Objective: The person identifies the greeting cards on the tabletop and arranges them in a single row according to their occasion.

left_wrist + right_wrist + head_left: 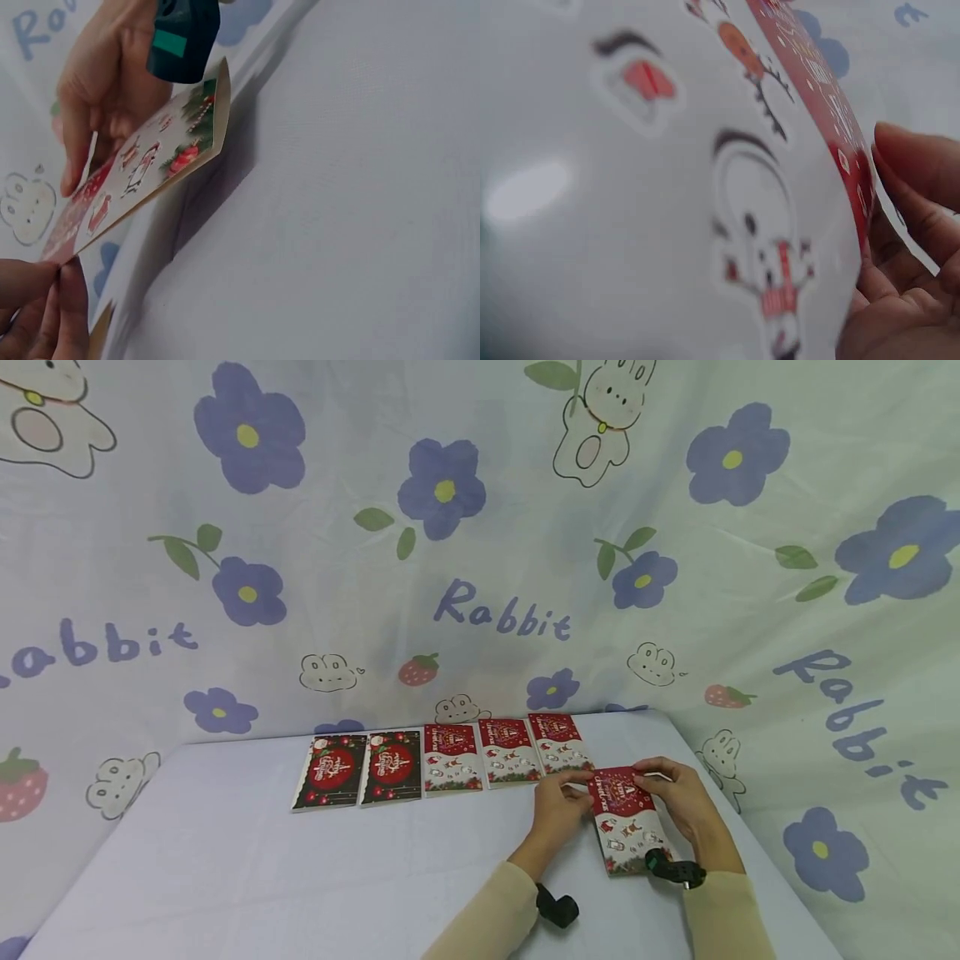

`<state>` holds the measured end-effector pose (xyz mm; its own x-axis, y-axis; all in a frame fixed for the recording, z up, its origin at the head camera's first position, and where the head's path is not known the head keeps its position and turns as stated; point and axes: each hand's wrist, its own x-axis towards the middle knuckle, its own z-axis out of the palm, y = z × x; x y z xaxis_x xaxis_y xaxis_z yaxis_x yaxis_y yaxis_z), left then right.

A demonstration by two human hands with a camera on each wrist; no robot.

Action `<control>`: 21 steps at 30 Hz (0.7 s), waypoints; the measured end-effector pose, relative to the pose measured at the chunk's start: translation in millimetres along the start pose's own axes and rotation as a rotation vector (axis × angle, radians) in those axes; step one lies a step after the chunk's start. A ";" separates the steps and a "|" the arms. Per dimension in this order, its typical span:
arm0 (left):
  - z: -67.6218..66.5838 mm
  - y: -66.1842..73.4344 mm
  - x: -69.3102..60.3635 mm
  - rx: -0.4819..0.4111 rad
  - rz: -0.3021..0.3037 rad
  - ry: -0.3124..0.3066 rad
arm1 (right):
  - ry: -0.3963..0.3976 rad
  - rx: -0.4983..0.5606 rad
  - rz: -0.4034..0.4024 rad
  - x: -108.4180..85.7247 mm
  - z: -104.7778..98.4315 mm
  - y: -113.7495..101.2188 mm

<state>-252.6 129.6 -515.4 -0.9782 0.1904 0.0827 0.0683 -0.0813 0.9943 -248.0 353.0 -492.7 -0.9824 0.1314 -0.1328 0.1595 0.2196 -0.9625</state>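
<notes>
Both hands hold a red-and-white Christmas card [627,814] above the right part of the white table, tilted in the left wrist view. My left hand [557,814] pinches its upper left corner between thumb and fingers. At the upper right corner, my right hand [681,793] grips the card's edge with thumb and fingers. In the right wrist view the printed front of the card [652,217] fills most of the picture. A white paper edge [907,232] shows between the right thumb and fingers there; whether it is the card's other leaf, I cannot tell.
Along the back of the table [247,868] stands a row of cards: two dark ones with red circles [328,772], then three red-and-white ones [452,760]. A patterned cloth [360,577] hangs behind and at the right. Each wrist wears a black camera [557,908].
</notes>
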 end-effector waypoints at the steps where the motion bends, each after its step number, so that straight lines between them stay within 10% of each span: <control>1: -0.8 0.1 0.7 -0.002 0.003 0.003 | -0.012 0.003 -0.006 -0.4 -0.4 -0.2; 21: -23.5 13.4 13.5 -0.023 0.015 0.088 | -0.259 0.005 -0.073 -10.0 -5.5 -5.0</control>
<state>-269.5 108.0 -502.6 -0.9907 0.1023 0.0900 0.0791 -0.1061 0.9912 -238.5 355.8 -485.3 -0.9836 -0.1367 -0.1181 0.0870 0.2144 -0.9729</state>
